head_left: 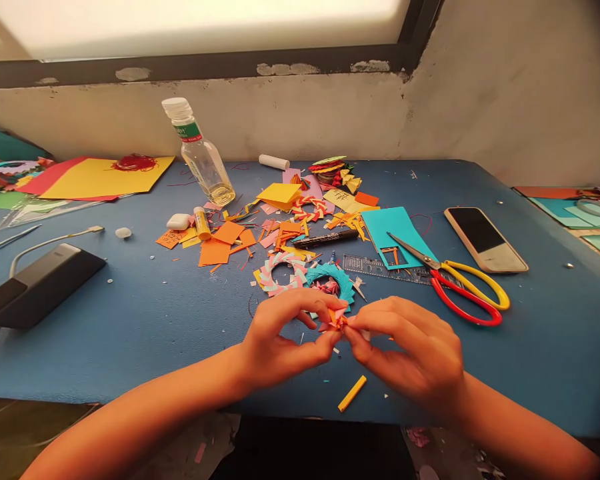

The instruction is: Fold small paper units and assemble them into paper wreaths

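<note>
- bare forearms [165, 393] come in from both lower corners, over the front edge of a blue table [170, 327], and meet at the middle.
- left hand [285, 337] has thumb and finger pinched on a small folded paper piece [338, 320], orange and pink; right hand [410, 343] pinches the same piece from the other side.
- so the piece sits right between the two sets of fingertips, held up over the table, with neither hand clearly nearer; its long axis is hard to tell, since the fingers cover most of it.
- yellow strip [353, 393] lies loose below the grip, near the table's front edge, slanting up to the right, its upper end closer to the right hand.
- just beyond the fingertips lie a blue paper ring [349, 287] and a pink and white paper ring [267, 272].
- past the right hand, scissors [435, 264] lie with the blades over a blue sheet [395, 227], across a clear ruler [357, 265]; a phone [485, 239] is farther right.
- orange squares [215, 252], a marker [325, 239] and a bottle [207, 167] stand or lie farther back, before a pale wall [305, 113] and a window [205, 30].
</note>
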Available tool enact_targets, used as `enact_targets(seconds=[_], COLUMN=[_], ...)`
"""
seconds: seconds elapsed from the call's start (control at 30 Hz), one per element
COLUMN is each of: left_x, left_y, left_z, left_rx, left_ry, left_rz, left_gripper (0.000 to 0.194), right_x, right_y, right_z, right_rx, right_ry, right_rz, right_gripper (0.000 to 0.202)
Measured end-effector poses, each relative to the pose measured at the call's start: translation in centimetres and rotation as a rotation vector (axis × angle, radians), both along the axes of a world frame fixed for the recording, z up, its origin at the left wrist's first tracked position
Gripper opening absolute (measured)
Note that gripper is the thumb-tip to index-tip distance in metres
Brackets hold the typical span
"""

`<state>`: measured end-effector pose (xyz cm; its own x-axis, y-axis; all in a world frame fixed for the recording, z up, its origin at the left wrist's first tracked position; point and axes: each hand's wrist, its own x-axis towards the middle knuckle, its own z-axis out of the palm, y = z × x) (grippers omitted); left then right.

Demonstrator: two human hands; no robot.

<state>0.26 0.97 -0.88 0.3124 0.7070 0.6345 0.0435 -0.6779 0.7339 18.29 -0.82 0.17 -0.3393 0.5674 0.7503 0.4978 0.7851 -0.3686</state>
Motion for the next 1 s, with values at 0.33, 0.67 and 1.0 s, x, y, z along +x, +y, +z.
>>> enact_targets(seconds=[0.33, 0.67, 1.0], left_x=[-0.01, 0.05, -0.08], left_y=[0.13, 0.15, 0.53], left_z=[-0.05, -0.1, -0.37], left_rx=[-0.004, 0.023, 0.07], left_ry=[0.026, 0.032, 0.056], left_rz=[0.027, 0.038, 0.03], left_gripper=[0.014, 0.014, 0.021], right_x=[0.35, 0.67, 0.5], right_y=[0.21, 0.3, 0.48], right_z=[-0.51, -0.41, -0.59], right_rx=[0.137, 0.306, 0.221], right_ry=[-0.109, -0.276, -0.24], right_rz=[-0.082, -0.188, -0.193], right_gripper=[0.019, 0.019, 0.017])
